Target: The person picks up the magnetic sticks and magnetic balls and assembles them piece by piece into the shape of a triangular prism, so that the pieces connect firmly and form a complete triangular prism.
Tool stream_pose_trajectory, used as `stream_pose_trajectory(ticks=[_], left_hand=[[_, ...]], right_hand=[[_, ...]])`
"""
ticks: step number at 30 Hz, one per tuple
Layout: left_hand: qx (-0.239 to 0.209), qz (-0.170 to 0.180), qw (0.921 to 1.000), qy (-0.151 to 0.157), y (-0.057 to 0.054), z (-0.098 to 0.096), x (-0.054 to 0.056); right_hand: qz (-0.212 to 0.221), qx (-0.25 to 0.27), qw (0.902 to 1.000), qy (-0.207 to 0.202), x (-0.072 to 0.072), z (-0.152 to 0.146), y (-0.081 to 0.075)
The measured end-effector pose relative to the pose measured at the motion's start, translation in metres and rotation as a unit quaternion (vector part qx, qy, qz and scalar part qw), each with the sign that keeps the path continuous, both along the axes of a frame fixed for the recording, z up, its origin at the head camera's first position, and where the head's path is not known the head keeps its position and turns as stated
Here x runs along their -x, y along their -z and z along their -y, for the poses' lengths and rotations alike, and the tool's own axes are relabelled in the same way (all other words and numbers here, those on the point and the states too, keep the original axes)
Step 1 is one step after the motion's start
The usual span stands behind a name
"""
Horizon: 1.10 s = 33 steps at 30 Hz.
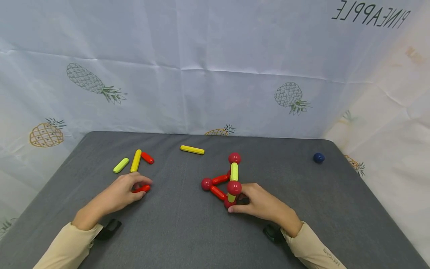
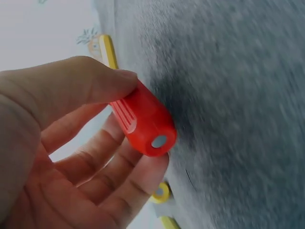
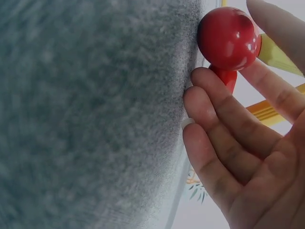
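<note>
My left hand (image 1: 125,188) pinches a red magnetic rod (image 2: 147,119) between thumb and fingers, low over the grey table. A round metal disc shows in the rod's near end. At centre right stands a structure of red balls, red rods (image 1: 218,192) and yellow-green rods (image 1: 234,172). My right hand (image 1: 260,201) grips its lowest front ball (image 3: 228,39) with the thumb and a finger around it. Another red ball (image 1: 234,187) sits above that one, on a short yellow-green rod. The structure's far lower part is partly hidden.
Beyond my left hand lie a yellow-green rod (image 1: 121,165), a long yellow rod (image 1: 136,160) and a red rod (image 1: 147,157). Another yellow rod (image 1: 192,150) lies near the back edge. A dark blue ball (image 1: 318,157) sits at the far right. A pineapple-print cloth (image 1: 188,101) hangs behind.
</note>
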<state>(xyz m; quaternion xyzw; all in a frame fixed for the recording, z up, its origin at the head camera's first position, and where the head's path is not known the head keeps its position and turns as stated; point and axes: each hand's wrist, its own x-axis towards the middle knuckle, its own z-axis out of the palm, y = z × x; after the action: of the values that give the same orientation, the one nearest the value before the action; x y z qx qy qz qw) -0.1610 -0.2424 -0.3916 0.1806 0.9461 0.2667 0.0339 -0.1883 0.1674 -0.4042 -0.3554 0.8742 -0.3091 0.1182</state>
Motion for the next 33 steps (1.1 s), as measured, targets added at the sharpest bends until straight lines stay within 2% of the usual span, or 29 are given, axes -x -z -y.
stream_pose_trajectory(ticks=[7,27,33], left_hand=[[-0.031,-0.013,0.9993,0.013,0.001,-0.011,0.001],[-0.07,0.012,0.9966,0.041,-0.004,-0.042,0.009],[-0.095,0.004,0.9945,0.045,-0.004,-0.053,0.01]], right_hand=[[0.01,0.007,0.9999,-0.004,0.0,0.001,0.0],[0.018,0.008,0.9998,-0.009,0.005,-0.008,-0.001],[0.02,0.004,0.9998,-0.005,0.005,-0.008,-0.002]])
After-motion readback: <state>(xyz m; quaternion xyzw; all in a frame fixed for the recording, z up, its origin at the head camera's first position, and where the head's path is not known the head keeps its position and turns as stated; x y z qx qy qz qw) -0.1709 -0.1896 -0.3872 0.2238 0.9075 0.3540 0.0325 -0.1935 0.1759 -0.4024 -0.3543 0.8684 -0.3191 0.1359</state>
